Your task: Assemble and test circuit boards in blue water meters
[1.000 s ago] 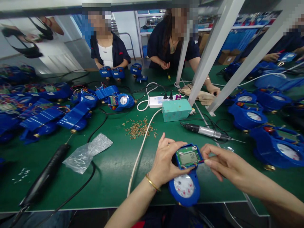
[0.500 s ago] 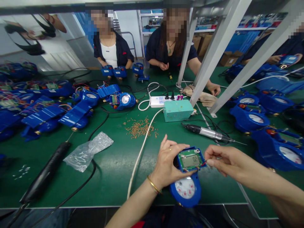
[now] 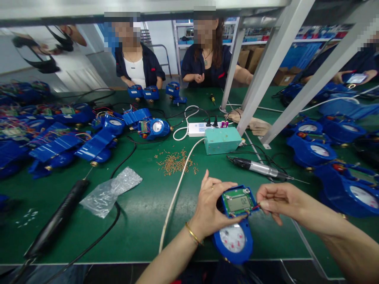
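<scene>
A blue water meter (image 3: 233, 240) lies near the bench's front edge, its round dial toward me. Its upper housing is uncovered, showing a green circuit board with a small display (image 3: 238, 202). My left hand (image 3: 209, 203) grips the housing from the left, thumb across its lower edge and fingers over the top. At the housing's right side, my right hand (image 3: 274, 201) pinches thin red and dark wires (image 3: 256, 206) between thumb and forefinger. The wire ends are hidden by the fingertips.
Loose brass screws (image 3: 176, 161) lie beyond the meter, near a teal box (image 3: 222, 140) and white power strip (image 3: 204, 128). Electric screwdrivers rest right (image 3: 260, 167) and left (image 3: 59, 217). Blue meters crowd both sides. Metal posts (image 3: 275, 67) rise ahead; co-workers sit opposite.
My hands keep their holds on the meter and the wires, with only slight finger shifts. The view has tilted a little. The co-worker opposite has moved an outstretched arm behind the post.
</scene>
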`<state>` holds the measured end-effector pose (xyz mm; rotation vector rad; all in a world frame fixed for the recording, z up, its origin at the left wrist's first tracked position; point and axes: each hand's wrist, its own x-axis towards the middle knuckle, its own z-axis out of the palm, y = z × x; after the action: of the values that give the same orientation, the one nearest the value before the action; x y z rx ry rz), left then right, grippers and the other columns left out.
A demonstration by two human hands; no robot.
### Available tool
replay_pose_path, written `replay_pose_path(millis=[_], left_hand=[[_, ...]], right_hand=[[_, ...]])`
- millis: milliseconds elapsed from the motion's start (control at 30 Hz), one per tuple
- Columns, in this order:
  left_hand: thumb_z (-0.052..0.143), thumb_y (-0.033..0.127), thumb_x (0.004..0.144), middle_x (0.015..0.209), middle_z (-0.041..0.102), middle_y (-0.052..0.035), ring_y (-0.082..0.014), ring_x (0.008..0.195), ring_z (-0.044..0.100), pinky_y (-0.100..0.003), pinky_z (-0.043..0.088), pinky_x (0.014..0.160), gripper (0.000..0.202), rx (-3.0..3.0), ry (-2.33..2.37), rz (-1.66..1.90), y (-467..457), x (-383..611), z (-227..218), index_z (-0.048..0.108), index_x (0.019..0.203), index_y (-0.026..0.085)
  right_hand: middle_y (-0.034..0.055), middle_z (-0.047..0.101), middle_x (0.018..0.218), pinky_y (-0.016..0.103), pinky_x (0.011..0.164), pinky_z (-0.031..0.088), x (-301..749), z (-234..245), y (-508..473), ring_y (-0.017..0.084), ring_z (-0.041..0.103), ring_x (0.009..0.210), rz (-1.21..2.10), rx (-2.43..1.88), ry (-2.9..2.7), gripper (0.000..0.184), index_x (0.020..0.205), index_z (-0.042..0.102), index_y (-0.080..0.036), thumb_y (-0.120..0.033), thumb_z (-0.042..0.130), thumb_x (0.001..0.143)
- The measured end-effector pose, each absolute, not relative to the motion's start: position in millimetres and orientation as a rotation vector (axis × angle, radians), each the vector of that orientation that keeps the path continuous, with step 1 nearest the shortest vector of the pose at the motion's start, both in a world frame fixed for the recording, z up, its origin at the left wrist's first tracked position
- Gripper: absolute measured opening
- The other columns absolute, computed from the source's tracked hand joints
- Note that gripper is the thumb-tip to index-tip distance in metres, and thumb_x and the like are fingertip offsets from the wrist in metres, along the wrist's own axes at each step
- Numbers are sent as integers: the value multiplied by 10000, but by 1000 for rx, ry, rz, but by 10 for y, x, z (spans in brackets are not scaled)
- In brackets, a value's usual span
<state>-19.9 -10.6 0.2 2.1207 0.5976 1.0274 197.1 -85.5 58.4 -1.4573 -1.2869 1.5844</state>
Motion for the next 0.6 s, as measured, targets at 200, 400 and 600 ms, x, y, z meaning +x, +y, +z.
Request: replay_pose_path(millis=[200,400,600], left_hand=[[898,315,589,1072,733,-9,-220,952,647,-629,105,1221,634,2035,635,1048,-133,-188,16,607,1150,264],[895,354,591,1017,730,-6,-218,936,681,-601,39,1239,596,1901,656,1065,-98,-250,-20,625,1110,241],[871,380,599,996,723,-20,-249,959,690,-609,-56,1232,551,1756,721,1007,-183,-69,-78,645,1077,225]], right_hand=[[2,570,675,211,511,472,1957,538,-854,106,532,553,1595,-1416,-1246,373,740,627,-160,-509,726,822],[-4,605,675,202,542,487,1793,299,-856,107,580,556,1460,-1312,-1064,316,767,666,-173,-470,771,798],[53,701,835,264,642,581,1546,-93,-1029,192,684,723,735,-1463,-1150,236,817,702,-239,-460,655,885]])
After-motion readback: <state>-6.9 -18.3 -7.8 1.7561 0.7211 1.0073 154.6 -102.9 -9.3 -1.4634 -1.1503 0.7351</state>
